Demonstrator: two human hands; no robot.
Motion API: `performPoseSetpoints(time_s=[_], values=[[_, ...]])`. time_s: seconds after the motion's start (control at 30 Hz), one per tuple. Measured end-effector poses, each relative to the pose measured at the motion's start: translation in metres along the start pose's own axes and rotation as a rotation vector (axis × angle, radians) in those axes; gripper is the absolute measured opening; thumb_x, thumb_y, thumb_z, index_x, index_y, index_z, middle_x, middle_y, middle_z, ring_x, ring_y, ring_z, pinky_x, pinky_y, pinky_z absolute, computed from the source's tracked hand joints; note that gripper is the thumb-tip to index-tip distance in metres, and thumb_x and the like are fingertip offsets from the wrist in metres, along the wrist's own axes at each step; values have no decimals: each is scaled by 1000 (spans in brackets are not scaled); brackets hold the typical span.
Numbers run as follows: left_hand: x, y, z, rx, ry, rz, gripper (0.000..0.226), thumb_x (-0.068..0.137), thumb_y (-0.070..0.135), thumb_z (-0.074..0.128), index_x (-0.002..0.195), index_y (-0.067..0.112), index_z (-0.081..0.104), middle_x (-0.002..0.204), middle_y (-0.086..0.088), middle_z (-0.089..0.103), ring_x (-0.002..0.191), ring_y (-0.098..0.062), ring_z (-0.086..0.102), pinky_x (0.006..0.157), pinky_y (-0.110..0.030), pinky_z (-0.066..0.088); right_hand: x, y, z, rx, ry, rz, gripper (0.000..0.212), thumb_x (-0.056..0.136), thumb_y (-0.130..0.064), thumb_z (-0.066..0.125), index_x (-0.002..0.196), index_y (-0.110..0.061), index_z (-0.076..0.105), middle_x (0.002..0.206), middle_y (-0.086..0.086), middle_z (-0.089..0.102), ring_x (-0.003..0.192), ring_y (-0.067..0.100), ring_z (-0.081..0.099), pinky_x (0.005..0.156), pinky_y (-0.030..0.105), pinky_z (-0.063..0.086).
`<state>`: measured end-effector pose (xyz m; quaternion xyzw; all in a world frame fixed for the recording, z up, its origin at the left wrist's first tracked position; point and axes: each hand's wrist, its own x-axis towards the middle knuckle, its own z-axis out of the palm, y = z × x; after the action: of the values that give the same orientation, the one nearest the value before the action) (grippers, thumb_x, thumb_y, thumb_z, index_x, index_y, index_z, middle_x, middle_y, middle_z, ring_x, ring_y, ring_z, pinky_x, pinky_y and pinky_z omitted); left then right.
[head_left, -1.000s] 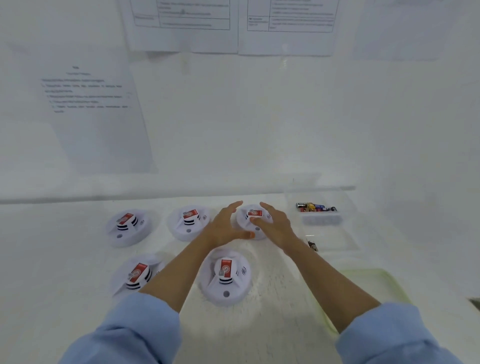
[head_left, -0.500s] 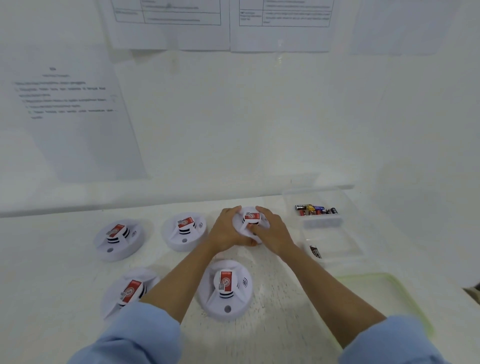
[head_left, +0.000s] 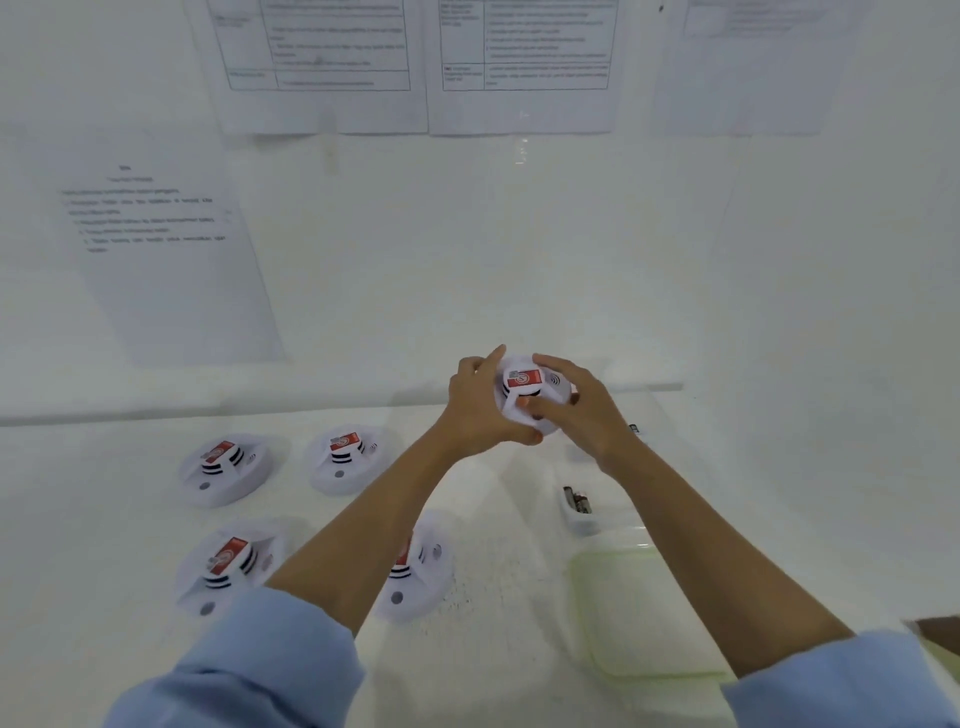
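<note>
Smoke detector (head_left: 530, 387), white and round with a red label on its raised middle, sits just above the centre of the head view. Both hands hold it off the tabletop (head_left: 104, 545), against the foot of the back wall.

The left hand (head_left: 480, 410) is curled round its left rim, with the thumb underneath on the near side and the forefinger stretched up along the far edge. The right hand (head_left: 582, 415) cups the right rim, its fingers wrapped over the top and its thumb pressing near the middle, just under the label. Neither hand has anything else in it.

Lower left of the frame, four like units lie flat on the tabletop: a far-left detector (head_left: 223, 467), a far-middle detector (head_left: 345, 457), a near-left detector (head_left: 228, 564) and a near-middle detector (head_left: 415, 571), the last partly hidden by the left forearm. Right of centre stands a clear box (head_left: 579, 519) with batteries (head_left: 574, 499) in it, and below it a pale green tray (head_left: 576, 571). Printed sheets (head_left: 322, 62) hang on the wall above.

The grip looks like the start of twisting or prising the housing apart, probably to reach the battery bay. To do that well, one hand should hold the base steady while the other turns the top. Fingers belong on the rim rather than the slotted middle, and the unit should stay low over the tabletop in case a part comes loose.
</note>
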<state>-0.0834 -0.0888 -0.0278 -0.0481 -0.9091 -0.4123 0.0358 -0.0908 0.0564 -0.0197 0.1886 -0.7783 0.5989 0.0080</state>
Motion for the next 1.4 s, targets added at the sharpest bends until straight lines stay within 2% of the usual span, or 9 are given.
performPoseSetpoints(time_s=[0.1,0.3,0.43,0.57,0.93,1.1,1.2,1.3,1.4], values=[[3,18,27,10,38,31,121,56,36,86,145,39,5,138,-10,28,126,-26,31,107,-40,28,-5,14,-27,32,24,14,60,77,-12,72,129,-26,47,128,1,51,112,21,53,93,36,50],[12,41,62,-216,18,58,112,54,24,88,142,38,19,126,0,33,116,-19,42,96,-28,45,-13,18,-86,345,-72,67,46,87,-20,61,124,-42,44,120,-7,51,99,12,59,68,30,56],[8,49,72,-585,56,120,96,57,2,84,129,35,31,122,4,48,104,-13,55,77,-21,54,-12,30,-113,374,-112,252,35,92,-31,52,126,-37,47,116,-3,54,94,17,55,84,32,50],[4,49,84,-708,74,161,97,45,9,82,125,28,32,123,5,50,110,-5,56,82,-24,52,-19,40,-117,456,-321,349,31,91,-25,55,121,-24,53,100,4,65,81,20,67,78,35,56],[-7,41,105,-491,162,208,109,45,2,83,132,26,24,130,13,40,113,11,46,79,-13,49,-29,48,-115,418,-171,253,48,80,-5,68,118,-24,44,111,13,59,83,25,66,67,36,60],[-11,34,107,-459,225,183,110,37,30,87,129,32,27,129,15,42,117,7,45,88,-17,49,-36,49,-109,405,-202,264,50,79,-7,69,118,-22,41,114,15,58,85,24,66,61,30,58],[-13,30,105,-461,237,186,105,36,30,84,127,31,31,125,16,46,112,9,48,88,-19,50,-33,48,-110,187,-174,181,51,78,-14,72,119,-22,42,112,8,56,95,24,61,76,30,56],[-15,29,103,-430,246,209,99,37,30,83,124,33,35,122,18,48,109,9,50,86,-15,48,-28,38,-112,-265,-98,-145,60,73,-21,76,124,-24,43,114,-6,47,103,14,46,82,16,42],[-9,31,97,-332,242,270,79,41,16,81,110,34,47,101,27,58,95,11,55,80,-7,44,-25,21,-108,-626,-231,-353,64,68,-30,73,125,-20,45,118,-4,44,104,13,38,85,24,38]])
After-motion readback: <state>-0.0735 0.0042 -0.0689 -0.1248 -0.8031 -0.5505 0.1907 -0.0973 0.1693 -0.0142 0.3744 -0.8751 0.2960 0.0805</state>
